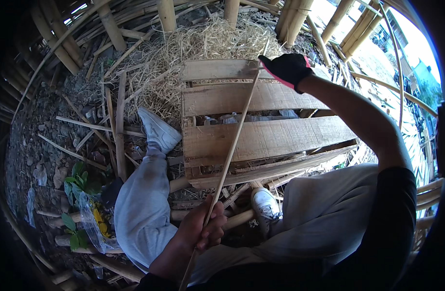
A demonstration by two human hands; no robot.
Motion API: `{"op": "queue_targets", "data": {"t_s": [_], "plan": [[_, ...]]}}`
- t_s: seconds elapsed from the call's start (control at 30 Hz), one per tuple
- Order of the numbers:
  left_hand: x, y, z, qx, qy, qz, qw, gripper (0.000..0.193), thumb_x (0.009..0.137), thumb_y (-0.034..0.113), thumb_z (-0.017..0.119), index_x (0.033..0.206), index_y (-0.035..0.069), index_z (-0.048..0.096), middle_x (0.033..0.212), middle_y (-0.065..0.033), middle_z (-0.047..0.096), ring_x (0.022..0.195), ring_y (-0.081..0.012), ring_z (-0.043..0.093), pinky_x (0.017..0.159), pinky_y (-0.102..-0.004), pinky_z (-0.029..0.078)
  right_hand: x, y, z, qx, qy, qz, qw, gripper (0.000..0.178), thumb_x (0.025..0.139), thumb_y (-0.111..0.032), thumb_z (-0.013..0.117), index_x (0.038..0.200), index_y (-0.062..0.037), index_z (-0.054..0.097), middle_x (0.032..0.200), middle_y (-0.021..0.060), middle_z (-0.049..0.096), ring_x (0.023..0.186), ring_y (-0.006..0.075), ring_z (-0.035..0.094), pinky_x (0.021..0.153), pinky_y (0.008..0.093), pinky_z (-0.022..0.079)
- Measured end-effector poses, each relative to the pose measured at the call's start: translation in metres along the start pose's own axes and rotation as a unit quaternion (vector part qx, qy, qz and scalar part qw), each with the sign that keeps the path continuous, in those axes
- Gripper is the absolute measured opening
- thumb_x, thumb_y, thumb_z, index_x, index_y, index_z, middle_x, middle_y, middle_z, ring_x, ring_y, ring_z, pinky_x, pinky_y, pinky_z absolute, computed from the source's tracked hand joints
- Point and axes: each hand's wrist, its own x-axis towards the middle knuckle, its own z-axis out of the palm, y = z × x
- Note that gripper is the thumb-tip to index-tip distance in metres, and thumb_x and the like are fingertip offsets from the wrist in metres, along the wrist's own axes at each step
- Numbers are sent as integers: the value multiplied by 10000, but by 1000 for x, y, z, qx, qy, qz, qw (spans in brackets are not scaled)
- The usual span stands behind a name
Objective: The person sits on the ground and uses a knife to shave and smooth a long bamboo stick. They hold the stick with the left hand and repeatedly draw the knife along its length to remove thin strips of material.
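A long, thin bamboo strip (236, 138) runs slantwise from below my chest up past the far edge of a wooden slatted crate (271, 138). My bare left hand (203, 227) is closed round its lower part, in front of the crate. Near the strip's far end is my right hand (286, 69), in a black glove with pink edging. Its fingers are closed at the strip, thumb side against it; the palm side is hidden. The crate lies between my feet, slats upward with gaps between them, and the strip passes over it.
A heap of pale shavings (208, 48) lies beyond the crate. Bamboo posts (166, 14) stand along the back. Loose wood pieces (119, 126) litter the ground at left, near a clear plastic bag (92, 223). My white shoes (159, 130) flank the crate's near side.
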Motion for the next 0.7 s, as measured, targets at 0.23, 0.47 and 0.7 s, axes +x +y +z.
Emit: {"op": "queue_targets", "data": {"t_s": [0.23, 0.47, 0.7], "plan": [[-2, -1, 1, -2, -12, -9, 1000, 475, 1055, 560, 325, 807, 165, 419, 465, 24, 323, 270, -97, 290, 287, -244, 194, 15, 48, 9, -62, 22, 79, 995, 758, 1006, -658, 226, 779, -143, 734, 727, 85, 706, 690, 292, 690, 737, 399, 539], [0, -1, -5, -36, -20, -23, 999, 472, 1063, 545, 303, 812, 162, 419, 460, 21, 327, 273, -102, 310, 281, -247, 214, -18, 15, 20, 259, -10, 272, 927, 888, 969, -732, 212, 816, -10, 707, 772, 202, 683, 783, 334, 695, 825, 433, 496], [-2, 10, -38, -259, -133, 39, 956, 430, 1095, 398, 207, 832, 136, 425, 485, -32, 430, 287, -167, 407, 292, -280, 312, -73, -80, -36, 149, 33, -251, 956, 436, 1008, -256, 517, 1430, -146, 512, 828, 127, 656, 684, 260, 665, 647, 410, 546]]}}
